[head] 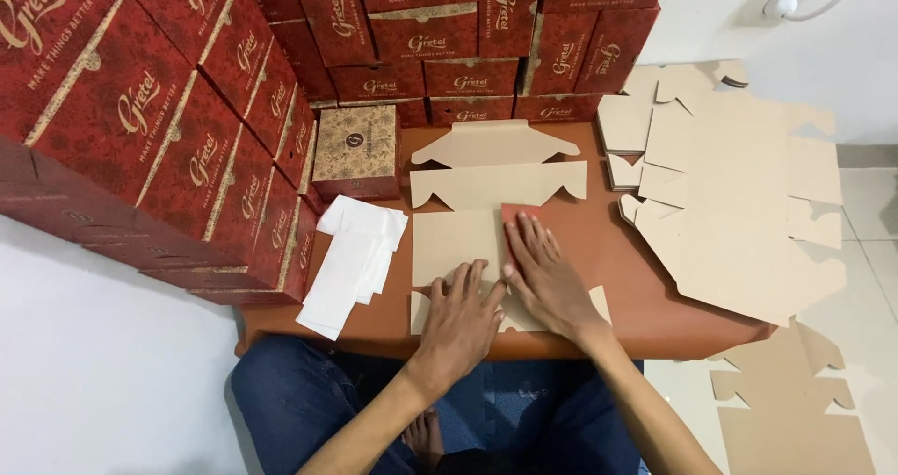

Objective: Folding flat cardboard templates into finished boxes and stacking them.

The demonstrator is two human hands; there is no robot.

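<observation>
Far left we see stacked red boxes [187, 148], glossy printed cardboard with gold ornament bands, rectangular, walling off the left and back of the low brown table [636, 288], which has a smooth matte top. Tucked against that wall sits one tan patterned box [355, 151], cube-like, with a dense floral print. Just in front of it lies a loose fan of white paper sheets [351, 260], thin, flat and overlapping, hanging slightly over the table's front edge. Next, at centre, is the flat box blank [458, 241]: raw kraft cardboard, die-cut with notched flaps, unprinted side up, lying flat on the table, with a small red printed flap [520, 215] folded over at its middle. Our left hand [463, 321] is open, palm down, fingers spread, pressing the blank's near edge. Our right hand [547, 283] is also open and flat, fingers extended along the fold, fingertips touching the red flap. Neither hand grips anything; both are just pressing. To the right is a pile of kraft blanks [748, 213], same die-cut shape, large, overlapping, overhanging the table edge. More blanks [795, 410] lie on the pale tiled floor lower right. Blue denim knees [299, 400] show below the table.
</observation>
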